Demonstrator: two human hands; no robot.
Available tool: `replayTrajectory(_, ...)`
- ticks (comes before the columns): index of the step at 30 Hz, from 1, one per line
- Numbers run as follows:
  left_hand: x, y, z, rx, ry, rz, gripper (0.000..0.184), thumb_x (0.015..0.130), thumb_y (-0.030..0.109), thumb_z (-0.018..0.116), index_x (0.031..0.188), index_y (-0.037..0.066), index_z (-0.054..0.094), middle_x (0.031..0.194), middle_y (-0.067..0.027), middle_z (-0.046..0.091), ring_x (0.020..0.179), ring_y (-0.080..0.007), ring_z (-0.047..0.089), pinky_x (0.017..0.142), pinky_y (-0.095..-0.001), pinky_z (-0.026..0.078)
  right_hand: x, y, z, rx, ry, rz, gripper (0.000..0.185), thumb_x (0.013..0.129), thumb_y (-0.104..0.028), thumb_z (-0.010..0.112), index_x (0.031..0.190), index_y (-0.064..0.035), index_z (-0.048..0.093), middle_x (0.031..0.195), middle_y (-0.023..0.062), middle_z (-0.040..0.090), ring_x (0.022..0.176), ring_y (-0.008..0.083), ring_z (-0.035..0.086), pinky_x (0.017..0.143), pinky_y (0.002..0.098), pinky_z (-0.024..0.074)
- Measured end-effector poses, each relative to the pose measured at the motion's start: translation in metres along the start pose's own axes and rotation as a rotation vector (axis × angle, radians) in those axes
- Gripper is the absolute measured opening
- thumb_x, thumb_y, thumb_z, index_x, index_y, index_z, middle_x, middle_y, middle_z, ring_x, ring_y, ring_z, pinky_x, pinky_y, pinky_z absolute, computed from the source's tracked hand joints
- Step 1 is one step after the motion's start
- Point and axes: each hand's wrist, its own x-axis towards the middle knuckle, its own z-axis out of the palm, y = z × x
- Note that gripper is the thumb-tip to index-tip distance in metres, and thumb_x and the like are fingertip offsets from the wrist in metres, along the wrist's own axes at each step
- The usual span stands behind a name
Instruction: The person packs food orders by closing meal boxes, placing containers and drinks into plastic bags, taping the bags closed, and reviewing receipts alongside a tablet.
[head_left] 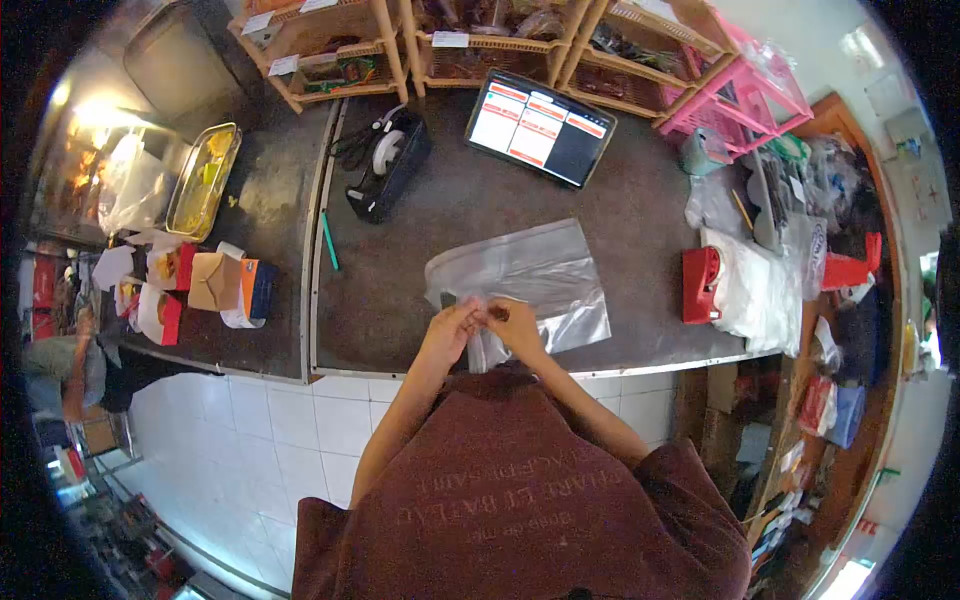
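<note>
A clear plastic bag (530, 262) lies flat on the dark table, its near edge by the front of the table. Over that edge my left hand (455, 328) and my right hand (513, 325) meet, fingers pinched together at the bag's near left part. Both hands appear closed on the plastic; the fingertips are small and partly hidden. Beyond the bag stands a tablet (540, 127) with a lit screen. A black tape dispenser (390, 165) is at the back left, and a green pen (330, 241) lies left of the bag.
Food boxes (215, 281) and a metal tray (203, 182) sit on the left table. A red object (700, 286) and stacked white bags (750, 295) are at the right. Wooden racks (490, 55) and a pink rack (740, 105) line the back. Another person's arm (80, 360) shows far left.
</note>
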Motion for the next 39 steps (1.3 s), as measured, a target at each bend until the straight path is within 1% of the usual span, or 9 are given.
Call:
replayTrajectory(6,-0.024,0.005,0.028,0.009,0.143,0.137,0.012,0.079,0.016,0.060,0.074,0.007,0.054,0.068,0.0002,0.053,0.061,-0.0105,0.050,0.056,-0.0252,0.040,-0.002,-0.020,-0.031,0.718,-0.167,0.211,0.020,0.081,-0.018,0.054,0.087,0.0001,0.062,0.075,0.0048,0.062,0.068,0.0158,0.057,0.060,0.0247,0.0436)
replayTrajectory(9,-0.048,0.031,0.059,0.853,0.302,0.164,0.019,0.075,0.018,0.063,0.068,0.007,0.049,0.063,0.0010,0.048,0.060,-0.0138,0.050,0.054,-0.0299,0.039,0.003,-0.033,-0.060,1.099,-0.304,0.543,0.018,0.084,-0.016,0.048,0.090,-0.0025,0.058,0.081,0.0055,0.060,0.075,0.0155,0.056,0.068,0.0268,0.0446)
replayTrajectory(10,-0.037,0.031,0.034,1.386,0.346,0.795,0.019,0.069,0.015,0.062,0.066,0.005,0.046,0.063,-0.0013,0.047,0.059,-0.0146,0.047,0.053,-0.0307,0.037,0.005,-0.044,-0.074,1.289,-0.434,0.615,0.014,0.085,-0.015,0.046,0.087,-0.0054,0.056,0.085,0.0049,0.059,0.079,0.0145,0.055,0.072,0.0292,0.0440)
replayTrajectory(21,-0.113,0.145,-0.013,1.415,0.836,1.163,0.013,0.068,0.003,0.061,0.074,0.004,0.050,0.058,-0.0047,0.045,0.052,-0.0096,0.042,0.046,-0.0210,0.033,-0.003,-0.126,-0.219,0.059,-0.522,-0.063,0.017,0.062,-0.015,0.067,0.069,-0.0034,0.057,0.064,-0.0015,0.053,0.057,0.0061,0.046,0.053,0.0224,0.0364)
replayTrajectory(24,-0.126,0.130,0.024,1.649,0.945,0.933,0.047,0.068,0.016,0.062,0.111,0.010,0.046,0.104,-0.0161,0.049,0.088,-0.0289,0.051,0.073,-0.0340,0.041,0.005,-0.113,-0.208,0.201,-0.348,-0.076,0.019,0.061,-0.014,0.067,0.072,-0.0018,0.057,0.064,-0.0008,0.053,0.056,0.0058,0.046,0.054,0.0222,0.0383)
replayTrajectory(30,-0.069,0.075,0.008,1.478,0.376,0.722,0.042,0.077,0.023,0.053,0.115,0.007,0.046,0.093,-0.0243,0.056,0.087,-0.0399,0.054,0.075,-0.0426,0.043,0.121,-0.146,-0.118,-0.145,-0.723,-0.013,0.043,0.071,-0.018,0.065,0.105,0.0003,0.047,0.078,0.0067,0.052,0.071,0.0190,0.052,0.062,0.0296,0.0423)
replayTrajectory(32,-0.065,0.084,-0.023,1.366,0.425,0.693,0.037,0.078,0.020,0.051,0.110,0.003,0.048,0.090,-0.0255,0.056,0.085,-0.0405,0.054,0.073,-0.0425,0.044,0.142,-0.151,-0.067,-0.965,-0.056,-0.652,0.059,0.074,-0.029,0.065,0.117,0.0016,0.039,0.095,0.0155,0.050,0.090,0.0301,0.050,0.075,0.0367,0.0417)
replayTrajectory(35,-0.050,0.073,-0.073,1.168,0.453,0.639,0.033,0.079,0.019,0.050,0.104,-0.002,0.048,0.089,-0.0265,0.055,0.084,-0.0405,0.054,0.072,-0.0427,0.044,0.125,-0.267,0.086,-0.266,-0.186,-0.927,0.066,0.071,-0.039,0.066,0.121,-0.0051,0.040,0.114,0.0183,0.045,0.108,0.0318,0.042,0.092,0.0391,0.0337)
replayTrajectory(39,-0.013,0.046,-0.130,1.299,0.413,1.046,0.032,0.078,0.016,0.052,0.102,-0.003,0.047,0.088,-0.0265,0.055,0.082,-0.0400,0.055,0.071,-0.0437,0.043,0.108,-0.310,0.291,-0.585,-0.154,-0.971,0.091,0.051,-0.055,0.071,0.126,-0.0176,0.036,0.117,0.0340,0.033,0.109,0.0470,0.035,0.090,0.0520,0.0305)
